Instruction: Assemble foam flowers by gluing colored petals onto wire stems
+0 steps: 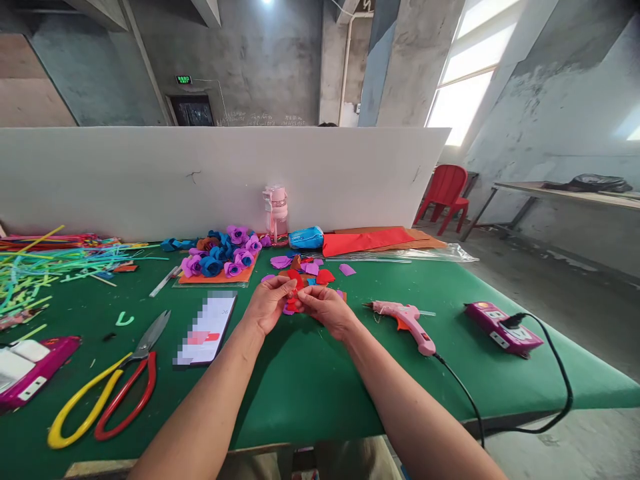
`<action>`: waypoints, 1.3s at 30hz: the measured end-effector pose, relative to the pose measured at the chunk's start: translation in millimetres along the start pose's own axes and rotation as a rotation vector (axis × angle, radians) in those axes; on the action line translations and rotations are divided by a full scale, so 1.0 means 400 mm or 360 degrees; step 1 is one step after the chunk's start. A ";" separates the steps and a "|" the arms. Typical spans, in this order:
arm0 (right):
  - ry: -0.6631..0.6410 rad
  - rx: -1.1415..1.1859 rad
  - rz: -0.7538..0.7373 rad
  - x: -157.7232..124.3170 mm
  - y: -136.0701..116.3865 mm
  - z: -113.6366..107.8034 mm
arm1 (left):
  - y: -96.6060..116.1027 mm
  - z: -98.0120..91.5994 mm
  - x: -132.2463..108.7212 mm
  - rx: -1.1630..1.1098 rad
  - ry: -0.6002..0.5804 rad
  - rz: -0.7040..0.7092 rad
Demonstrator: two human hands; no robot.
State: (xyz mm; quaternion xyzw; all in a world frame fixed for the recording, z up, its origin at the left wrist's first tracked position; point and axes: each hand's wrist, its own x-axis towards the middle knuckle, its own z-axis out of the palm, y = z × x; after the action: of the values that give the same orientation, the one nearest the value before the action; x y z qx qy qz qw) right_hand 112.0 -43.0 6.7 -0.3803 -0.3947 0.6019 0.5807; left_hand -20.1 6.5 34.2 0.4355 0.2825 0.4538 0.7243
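Note:
Both of my hands meet over the middle of the green table (pixel 310 380). My left hand (pixel 267 303) and my right hand (pixel 325 308) pinch a small red felt petal piece (pixel 294 293) between their fingertips, with a bit of purple under it. Just beyond the hands lies a loose heap of cut felt petals (pixel 310 269) in red, purple and orange. A pink glue gun (pixel 407 321) rests on the table to the right of my right hand, its black cord running off the front edge.
Finished blue and purple felt roses (pixel 223 255) sit on an orange sheet. A phone (pixel 206 329), scissors (pixel 107 393), coloured strips (pixel 35 267), a pink bottle (pixel 277 212), red felt sheets (pixel 367 240) and a pink power strip (pixel 503 327) lie around. A white board (pixel 150 177) backs the table.

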 end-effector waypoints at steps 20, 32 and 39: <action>0.0001 -0.0126 -0.0039 0.001 0.000 0.002 | 0.002 0.000 -0.001 0.0032 0.0020 0.0039; 0.0025 0.0067 0.0036 0.003 0.004 -0.002 | 0.003 -0.009 0.010 -0.0017 0.0003 0.0071; 0.0020 0.0157 0.0104 0.003 0.000 -0.002 | -0.003 -0.013 0.011 0.0062 0.0011 0.0060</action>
State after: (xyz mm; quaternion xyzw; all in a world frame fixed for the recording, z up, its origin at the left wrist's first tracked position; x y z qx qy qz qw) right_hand 112.7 -41.8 6.4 -0.3678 -0.3483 0.6370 0.5811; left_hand -22.1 12.2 30.8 0.4532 0.2855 0.4632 0.7061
